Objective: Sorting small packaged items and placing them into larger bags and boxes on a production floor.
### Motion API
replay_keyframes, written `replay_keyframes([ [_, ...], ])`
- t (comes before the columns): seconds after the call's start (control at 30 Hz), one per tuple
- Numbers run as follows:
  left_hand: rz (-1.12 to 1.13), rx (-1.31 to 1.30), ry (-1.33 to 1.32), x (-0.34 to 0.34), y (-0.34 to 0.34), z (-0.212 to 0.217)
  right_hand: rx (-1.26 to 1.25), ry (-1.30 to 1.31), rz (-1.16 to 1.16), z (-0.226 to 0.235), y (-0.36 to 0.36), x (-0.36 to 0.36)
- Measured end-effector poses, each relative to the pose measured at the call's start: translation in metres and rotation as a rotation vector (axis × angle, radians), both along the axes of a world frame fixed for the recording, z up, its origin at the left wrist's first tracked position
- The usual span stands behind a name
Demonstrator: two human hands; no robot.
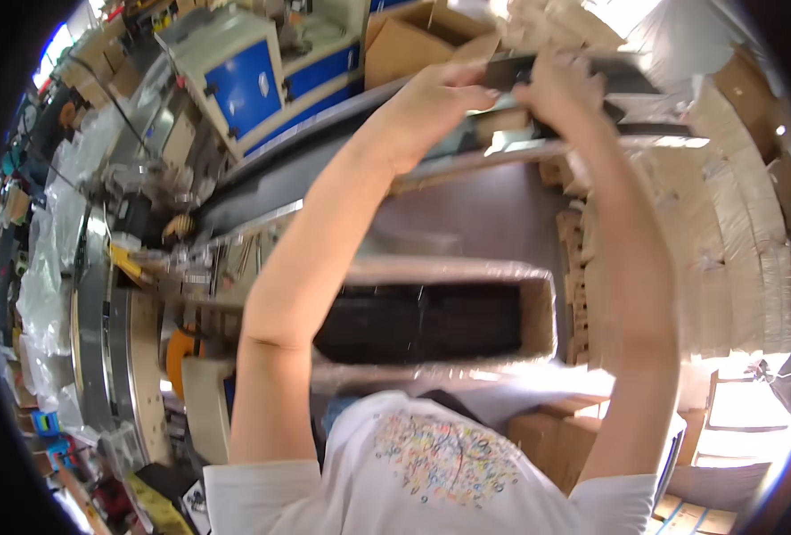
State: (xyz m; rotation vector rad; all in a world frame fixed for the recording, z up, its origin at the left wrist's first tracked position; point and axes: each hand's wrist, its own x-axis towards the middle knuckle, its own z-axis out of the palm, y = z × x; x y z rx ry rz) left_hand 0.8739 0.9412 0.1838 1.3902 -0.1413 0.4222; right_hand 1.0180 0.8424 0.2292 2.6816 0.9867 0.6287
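Both my arms reach forward over a long dark belt conveyor (pixel 270 183) with metal side rails. My left hand (pixel 449 94) is above its far right part, thumb and fingers apart, with nothing plainly held between them. Beside it, my right hand (pixel 560 89) is bent down over the conveyor's end. Its fingers are curled and blurred, and what they hold, if anything, is hidden. Between and just below the hands lies a small tan piece (pixel 493 129) near a shiny edge; its kind is too blurred to tell.
Nearer to me, a long open carton (pixel 538 316) wrapped in film has a dark inside. Wrapped stacks of flat cardboard (pixel 680 241) stand at right. Behind the conveyor are a blue-doored cabinet (pixel 242 85) and an open cardboard box (pixel 404 53). Brown boxes (pixel 556 437) sit near my right side.
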Motion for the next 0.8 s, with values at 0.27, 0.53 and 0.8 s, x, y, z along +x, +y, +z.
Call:
replay_keyframes([
  [0.27,0.819,1.089,-0.497,-0.019,-0.017,-0.089,0.347,0.204,0.267,0.001,0.013,-0.072],
  [0.53,0.179,1.455,0.795,-0.152,-0.061,-0.355,0.470,0.751,0.223,-0.328,-0.113,-0.124],
  [0.8,0.050,1.730,0.933,-0.171,-0.067,-0.430,0.305,0.881,-0.239,-0.479,-0.119,-0.136],
])
